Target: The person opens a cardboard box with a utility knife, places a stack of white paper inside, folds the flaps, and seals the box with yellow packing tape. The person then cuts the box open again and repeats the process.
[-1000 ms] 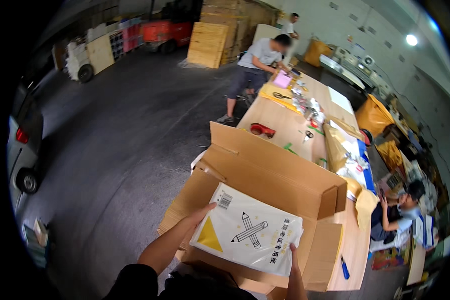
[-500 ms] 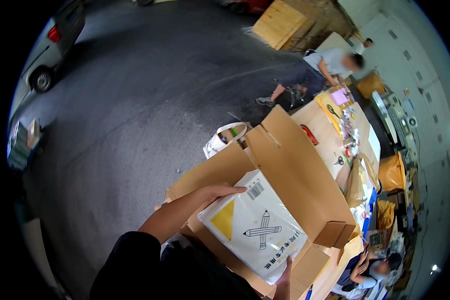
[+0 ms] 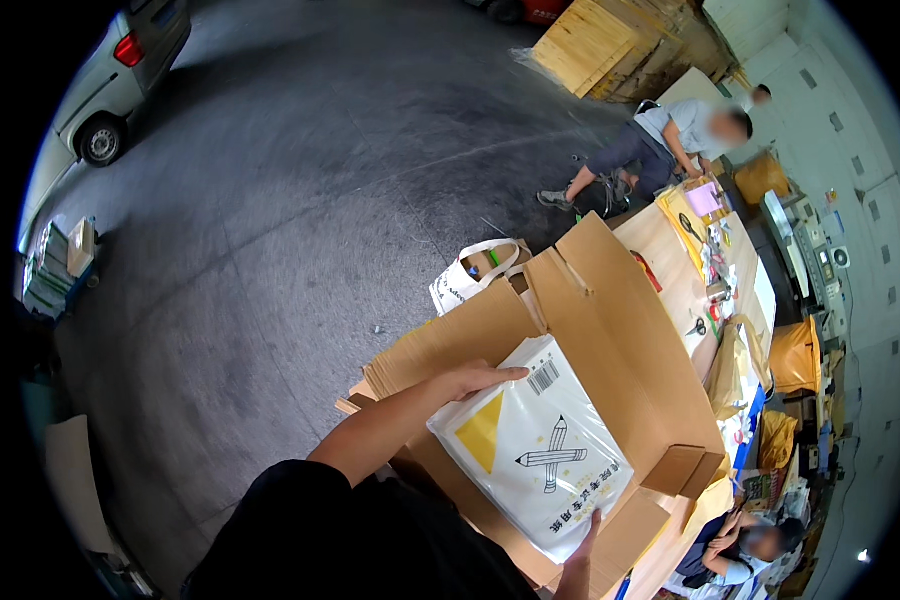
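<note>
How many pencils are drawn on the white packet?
2: on the white packet, one sideways pencil and one nearly upright pencil cross. More may be hidden underneath.

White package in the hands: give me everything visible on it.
The white package is a flat, roughly rectangular block in glossy, slightly wrinkled wrap that looks like clear plastic. Its upward face shows a yellow triangle, two crossed pencils in black outline, a barcode and dark lettering. It lies slantwise in view at the open cardboard box; whether it rests on it is unclear. The left hand grips the barcode end, the right hand the opposite end.
</note>
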`<action>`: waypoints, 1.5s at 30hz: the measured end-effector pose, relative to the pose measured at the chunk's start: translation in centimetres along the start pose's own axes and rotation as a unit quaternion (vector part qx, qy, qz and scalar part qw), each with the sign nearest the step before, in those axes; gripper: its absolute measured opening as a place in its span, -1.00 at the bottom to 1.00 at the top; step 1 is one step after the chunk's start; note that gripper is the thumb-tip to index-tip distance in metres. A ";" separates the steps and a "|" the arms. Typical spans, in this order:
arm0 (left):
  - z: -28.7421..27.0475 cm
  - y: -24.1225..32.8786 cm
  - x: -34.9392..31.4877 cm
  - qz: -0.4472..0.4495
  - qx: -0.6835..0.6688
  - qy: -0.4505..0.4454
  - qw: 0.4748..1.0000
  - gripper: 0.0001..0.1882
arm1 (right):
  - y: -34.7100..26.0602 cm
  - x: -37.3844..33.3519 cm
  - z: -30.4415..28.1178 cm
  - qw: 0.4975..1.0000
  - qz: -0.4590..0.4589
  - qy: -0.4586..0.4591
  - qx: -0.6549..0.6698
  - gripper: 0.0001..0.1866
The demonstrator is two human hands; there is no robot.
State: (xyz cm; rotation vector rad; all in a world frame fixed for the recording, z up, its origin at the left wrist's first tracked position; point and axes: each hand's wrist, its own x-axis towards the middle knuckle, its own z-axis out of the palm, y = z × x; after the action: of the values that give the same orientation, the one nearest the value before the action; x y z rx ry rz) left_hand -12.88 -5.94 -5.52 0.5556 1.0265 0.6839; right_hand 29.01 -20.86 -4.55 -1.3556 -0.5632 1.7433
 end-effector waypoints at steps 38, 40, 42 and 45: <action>-2.7 -0.4 3.1 -0.022 0.110 -0.032 0.993 -0.24 | 0.5 0.4 0.3 0.991 -0.043 0.029 0.121 -0.28; -2.5 -0.5 3.4 -0.026 0.136 -0.033 0.990 -0.22 | 0.3 0.0 0.5 0.990 -0.052 0.040 0.122 -0.29; -1.8 0.2 2.7 -0.029 0.163 -0.021 0.986 -0.21 | 0.9 0.3 -0.6 0.990 -0.055 0.046 0.119 -0.30; -1.9 0.3 3.9 -0.054 0.209 0.016 0.976 -0.22 | 0.8 0.0 -1.4 0.992 -0.054 0.036 0.108 -0.29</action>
State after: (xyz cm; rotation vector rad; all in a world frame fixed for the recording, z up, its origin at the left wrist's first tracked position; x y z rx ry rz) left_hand -13.28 -2.70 -8.32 0.8492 1.2306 0.3804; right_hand 30.05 -21.53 -5.58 -1.2082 -0.3895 1.6110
